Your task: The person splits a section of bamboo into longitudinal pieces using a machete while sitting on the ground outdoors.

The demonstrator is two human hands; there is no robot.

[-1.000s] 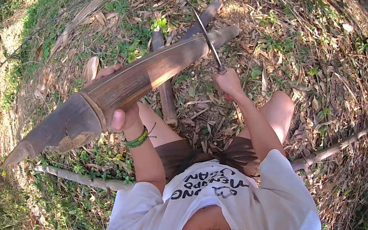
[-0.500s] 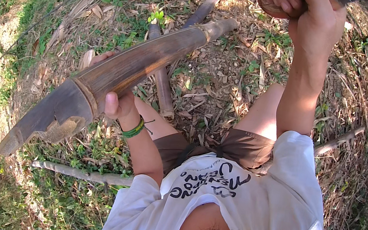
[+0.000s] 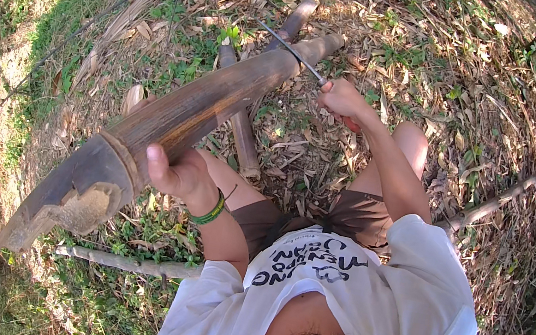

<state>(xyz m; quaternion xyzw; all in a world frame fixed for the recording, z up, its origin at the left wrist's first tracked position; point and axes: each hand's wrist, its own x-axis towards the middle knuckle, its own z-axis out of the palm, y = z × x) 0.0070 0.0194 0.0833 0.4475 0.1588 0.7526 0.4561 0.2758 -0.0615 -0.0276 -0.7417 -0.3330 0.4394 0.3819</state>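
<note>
A thick brown bamboo stem (image 3: 209, 96) slants across the middle, its near-left end broken open and jagged. My left hand (image 3: 179, 175) grips it from below, thumb on the near side and most fingers hidden behind. At the stem's far, narrower end, my right hand (image 3: 342, 102) is closed round the reddish handle of a machete (image 3: 312, 70). The blade, seen nearly edge-on, lies across the bamboo at a node and appears to touch it.
Two bamboo pieces lie crossed beneath the stem, the nearer piece (image 3: 244, 142) passing by my knee. A pale stick (image 3: 129, 262) rests at the lower left and another stick (image 3: 491, 203) at the right. Dry leaves and green plants cover the ground.
My right hand has swung the machete down from the upper right onto the bamboo's far end. The bamboo in my left hand has shifted slightly.
</note>
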